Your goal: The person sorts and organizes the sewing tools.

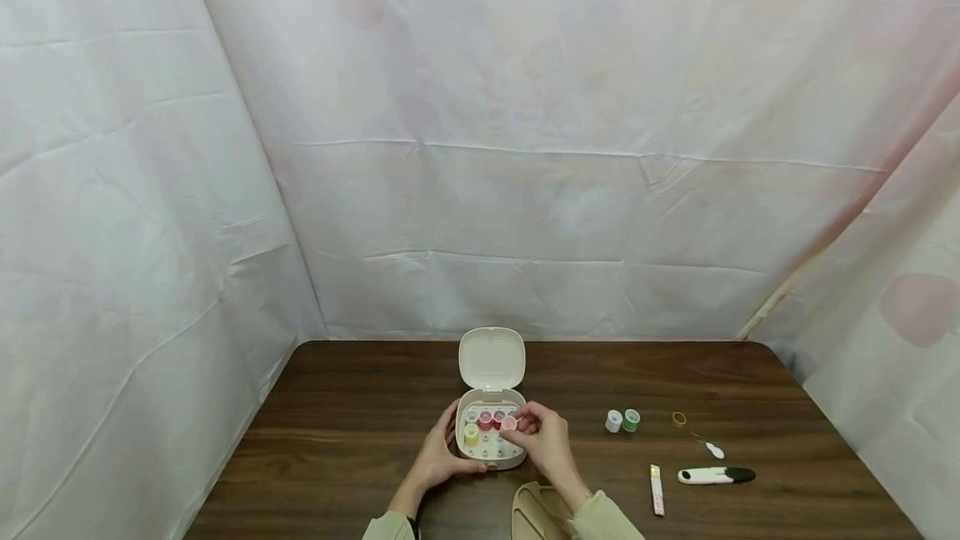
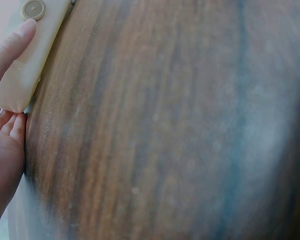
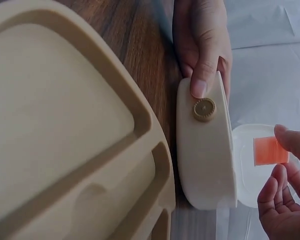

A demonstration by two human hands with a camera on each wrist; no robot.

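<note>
While L hand (image 1: 442,455) grips white box (image 3: 207,155), R hand (image 1: 551,442) pinches pink spool (image 1: 509,423): prob. light, stiff, slick plastic, best held end to end.

A brown table (image 1: 337,407) carries an open box (image 1: 510,462), two spools (image 1: 632,421), a ring (image 1: 674,417), threader (image 1: 715,450), strip (image 1: 657,491) and black-tipped tool (image 1: 712,476).

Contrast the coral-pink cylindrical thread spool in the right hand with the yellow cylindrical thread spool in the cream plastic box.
The coral-pink spool is reddish; the yellow spool, lemon. The right hand pinches the coral-pink spool, while the yellow spool sits untouched in the cream box. Both are short cylinders.
</note>
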